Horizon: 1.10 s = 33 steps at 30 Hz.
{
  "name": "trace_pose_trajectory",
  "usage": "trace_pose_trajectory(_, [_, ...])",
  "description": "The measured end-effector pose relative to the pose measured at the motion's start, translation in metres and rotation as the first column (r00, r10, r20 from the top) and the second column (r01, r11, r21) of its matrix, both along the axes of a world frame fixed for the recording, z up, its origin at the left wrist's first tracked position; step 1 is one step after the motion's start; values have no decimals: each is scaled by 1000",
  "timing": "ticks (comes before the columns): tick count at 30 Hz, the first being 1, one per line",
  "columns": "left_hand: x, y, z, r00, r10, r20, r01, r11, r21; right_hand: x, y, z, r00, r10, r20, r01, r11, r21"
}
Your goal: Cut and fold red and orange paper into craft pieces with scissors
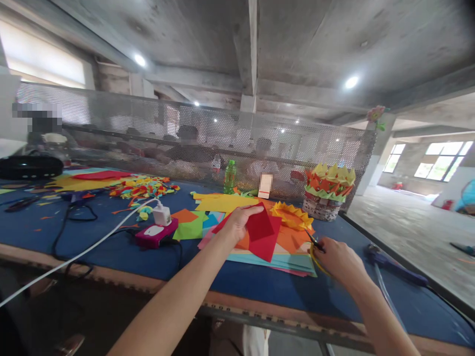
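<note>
My left hand is closed, its thumb and fingers pinching a sheet of red paper above a stack of coloured sheets. Part of the red paper is folded over or overlapped by a darker red piece. In my right hand is a pair of scissors, dark and pointed, tips aimed away to the left; a yellow loop shows under the fingers. Just beyond the scissors lies a ring of folded yellow paper. Orange paper and light blue sheets lie beneath the hands.
A basket of folded paper stands at the back right, near a purple-handled tool. Leftward are a magenta power strip with a white charger, cables and paper scraps. A green bottle stands before the mesh partition.
</note>
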State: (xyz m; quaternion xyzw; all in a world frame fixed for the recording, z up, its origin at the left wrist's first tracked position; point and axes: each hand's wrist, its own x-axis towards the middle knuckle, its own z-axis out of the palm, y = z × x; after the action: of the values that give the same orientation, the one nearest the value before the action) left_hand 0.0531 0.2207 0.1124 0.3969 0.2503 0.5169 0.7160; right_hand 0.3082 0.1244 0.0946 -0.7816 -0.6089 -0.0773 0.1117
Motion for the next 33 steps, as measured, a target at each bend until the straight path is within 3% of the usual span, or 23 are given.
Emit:
trace_pose_trajectory(4, [1,1,-2,1000,10,-13,-10,1000,3,11,-9,-1,1000,30,-5,-30,999,-29])
trace_pose_trajectory(8, [2,3,-4,999,8,-39,-7,1000,22,-15,-4,10,967,219,-128,-213,975,59])
trace_pose_trajectory(11, [2,4,-6,998,26,-58,-23,999,37,-47,14,17,816,457,-354,-433,889,149])
trace_pose_trajectory(15, [3,5,-6,996,61,-70,-57,997,55,-78,44,14,654,560,-509,-522,821,233])
trace_pose_trajectory(21, [2,6,-5,989,122,-83,-114,989,91,-85,58,1,524,588,-616,-451,805,384])
trace_pose_trajectory(26, [-6,15,-5,957,275,-94,-262,956,131,-81,56,-3,448,590,-671,-382,805,453])
trace_pose_trajectory(29, [-10,22,-5,924,353,-143,-327,928,182,-76,60,-3,412,589,-695,-295,808,510])
trace_pose_trajectory(33, [-9,26,-12,855,420,-306,-322,890,322,-66,63,0,370,594,-714,-116,792,599])
